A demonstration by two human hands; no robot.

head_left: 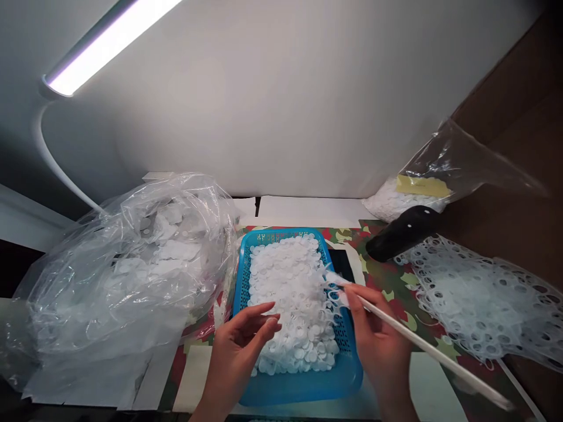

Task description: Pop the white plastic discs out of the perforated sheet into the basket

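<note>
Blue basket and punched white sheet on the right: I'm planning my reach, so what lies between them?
The head view shows a red-and-green patterned mat and the right hand holding a white rod.

Seen from a camera worn on the person's head, the view looks forward and down from close range over a blue plastic basket [299, 390], with the left hand [237, 357] and right hand [378, 346] reaching in at the bottom of the frame. A desk lamp [105, 50] crosses the upper left corner, and a white wall [281, 117] fills the top half.
</note>
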